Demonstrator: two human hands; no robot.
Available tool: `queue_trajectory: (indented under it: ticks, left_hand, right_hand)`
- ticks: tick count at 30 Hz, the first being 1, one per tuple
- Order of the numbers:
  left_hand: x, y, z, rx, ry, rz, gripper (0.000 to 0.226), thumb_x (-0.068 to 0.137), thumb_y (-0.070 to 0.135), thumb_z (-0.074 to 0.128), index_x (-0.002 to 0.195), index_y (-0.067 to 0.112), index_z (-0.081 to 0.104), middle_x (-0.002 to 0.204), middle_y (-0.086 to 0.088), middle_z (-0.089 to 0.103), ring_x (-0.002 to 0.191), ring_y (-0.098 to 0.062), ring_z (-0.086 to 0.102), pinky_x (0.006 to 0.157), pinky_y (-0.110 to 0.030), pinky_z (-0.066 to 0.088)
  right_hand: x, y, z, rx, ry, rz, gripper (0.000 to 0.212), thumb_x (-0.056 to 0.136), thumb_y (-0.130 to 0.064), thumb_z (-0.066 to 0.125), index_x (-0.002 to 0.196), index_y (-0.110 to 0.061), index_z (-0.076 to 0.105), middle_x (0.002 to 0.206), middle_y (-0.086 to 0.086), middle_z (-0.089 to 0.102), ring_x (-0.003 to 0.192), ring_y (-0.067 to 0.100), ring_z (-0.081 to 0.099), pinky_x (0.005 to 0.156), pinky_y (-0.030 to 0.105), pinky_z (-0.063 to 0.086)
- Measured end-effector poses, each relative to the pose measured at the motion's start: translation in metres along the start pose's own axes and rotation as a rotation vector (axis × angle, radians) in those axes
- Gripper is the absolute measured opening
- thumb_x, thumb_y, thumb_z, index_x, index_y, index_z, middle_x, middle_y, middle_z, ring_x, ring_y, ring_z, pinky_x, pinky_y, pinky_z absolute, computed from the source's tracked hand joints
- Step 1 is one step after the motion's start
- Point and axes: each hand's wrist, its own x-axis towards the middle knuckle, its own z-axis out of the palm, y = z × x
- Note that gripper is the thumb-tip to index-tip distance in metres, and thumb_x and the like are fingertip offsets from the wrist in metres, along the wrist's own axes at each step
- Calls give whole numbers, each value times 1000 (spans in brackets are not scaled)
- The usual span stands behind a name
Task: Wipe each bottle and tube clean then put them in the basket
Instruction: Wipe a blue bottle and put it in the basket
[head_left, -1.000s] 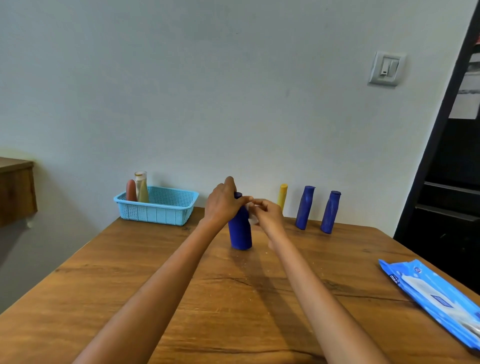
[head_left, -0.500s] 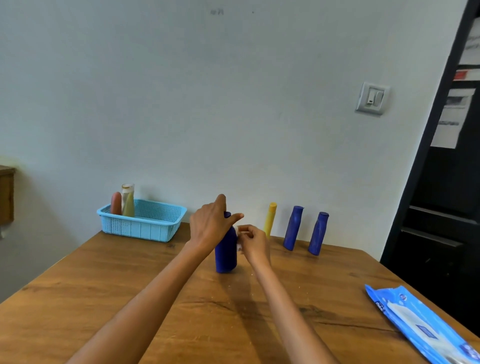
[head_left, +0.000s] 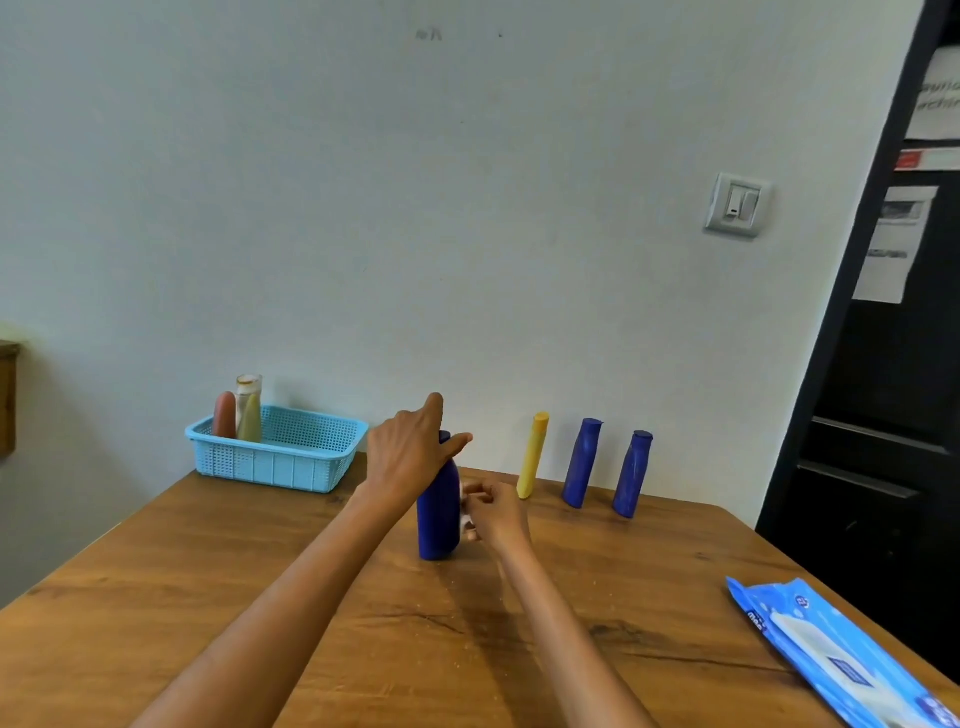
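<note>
A dark blue bottle (head_left: 438, 519) stands upright on the wooden table (head_left: 260, 597). My left hand (head_left: 408, 452) grips its top from the left. My right hand (head_left: 493, 512) presses a small white wipe (head_left: 466, 521) against the bottle's right side, fingers curled round it. A yellow tube (head_left: 533, 454) and two more dark blue bottles (head_left: 582, 462) (head_left: 631, 473) lean against the wall behind. The light blue basket (head_left: 291, 462) at the back left holds a brown-red tube (head_left: 224, 414), an olive tube (head_left: 250, 418) and a clear bottle (head_left: 248, 387).
A blue pack of wet wipes (head_left: 836, 654) lies near the table's right front edge. A dark doorway and shelving (head_left: 893, 415) stand to the right. A light switch (head_left: 737, 204) is on the wall.
My right hand with the wipe has slid down the bottle's right side from near the cap to its middle. The left hand keeps holding the top. The camera has tilted upward.
</note>
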Motion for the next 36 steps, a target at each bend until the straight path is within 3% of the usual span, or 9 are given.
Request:
queue_trajectory:
  ticks: [2, 5, 10, 14, 17, 21, 25, 30, 36]
  left_hand:
    - [0, 1, 0, -6, 3, -9, 42, 89, 55, 48, 91, 16, 34, 81, -4, 61, 71, -23, 56, 57, -28, 36]
    - [2, 1, -1, 7, -6, -31, 40, 91, 51, 47, 91, 14, 33, 86, -7, 63, 71, -24, 55, 58, -29, 36]
    - [8, -5, -4, 60, -113, -30, 37, 96, 44, 41, 109, 9, 39, 96, -10, 65, 87, -29, 61, 64, -32, 37]
    - [14, -19, -6, 23, -188, -47, 40, 95, 45, 44, 109, 10, 56, 104, -9, 65, 97, -27, 59, 70, -32, 40]
    - [12, -19, -3, -35, -112, -99, 41, 91, 45, 50, 96, 6, 62, 93, -11, 66, 83, -26, 58, 64, -32, 41]
    - [8, -15, -2, -97, -66, -129, 41, 89, 42, 55, 89, 2, 63, 84, -12, 65, 77, -29, 58, 60, -32, 39]
    - [8, -16, -10, -221, 16, -156, 40, 89, 38, 56, 88, -1, 65, 84, -16, 67, 80, -34, 60, 63, -34, 42]
    - [15, -29, -24, -338, 84, -215, 38, 89, 35, 56, 84, -2, 67, 76, -12, 63, 79, -32, 61, 66, -37, 47]
    - [17, -19, -25, -385, 128, -226, 27, 89, 34, 54, 74, 12, 54, 71, -7, 54, 68, -24, 48, 65, -37, 45]
  right_hand:
    - [-3, -13, -6, 127, -2, -51, 13, 95, -13, 50, 98, -12, 62, 80, 3, 62, 59, 12, 56, 55, 21, 49]
    - [-7, -36, -12, 311, -5, -180, 13, 95, -16, 52, 96, -17, 65, 76, -1, 63, 65, 10, 58, 62, 23, 54]
    - [-6, -32, 0, 148, 60, -242, 14, 97, -19, 48, 99, -21, 62, 80, -2, 65, 65, 10, 57, 54, 19, 48]
    - [-2, -4, 5, -89, 38, -155, 22, 95, -14, 49, 111, -14, 64, 106, 0, 66, 88, 13, 60, 71, 22, 50]
    - [-1, 2, 2, -63, 60, -71, 19, 93, -14, 52, 106, -16, 66, 93, -2, 68, 82, 12, 62, 75, 28, 53]
    - [-6, -25, -9, 156, 90, -207, 14, 94, -16, 53, 97, -20, 67, 73, -8, 64, 62, 8, 59, 64, 24, 50]
    - [-8, -32, -2, 71, 130, -332, 22, 94, -25, 54, 111, -18, 68, 105, -5, 68, 95, 11, 63, 73, 16, 46]
    - [-2, -10, -1, -12, 191, -283, 27, 93, -17, 56, 118, -10, 64, 116, 2, 65, 106, 15, 61, 77, 16, 46]
    - [5, 9, -5, 268, 195, -7, 13, 86, -7, 62, 98, -12, 66, 92, 4, 69, 89, 18, 64, 69, 21, 49]
